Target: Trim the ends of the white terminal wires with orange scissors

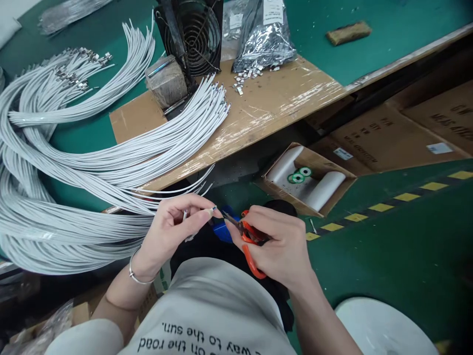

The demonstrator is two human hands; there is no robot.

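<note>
My left hand pinches the end of a thin white wire between thumb and fingers, just above my lap. My right hand grips small orange-handled scissors, and their dark tips point left at the wire's end. The two hands almost touch. A large bundle of white wires curves over the green table to the left, with its loose ends lying on a taped cardboard sheet.
A black fan and a block stand at the back of the cardboard. A plastic bag of small metal terminals has spilled some beside it. An open box with white rolls sits on the floor, and cartons are stacked at right.
</note>
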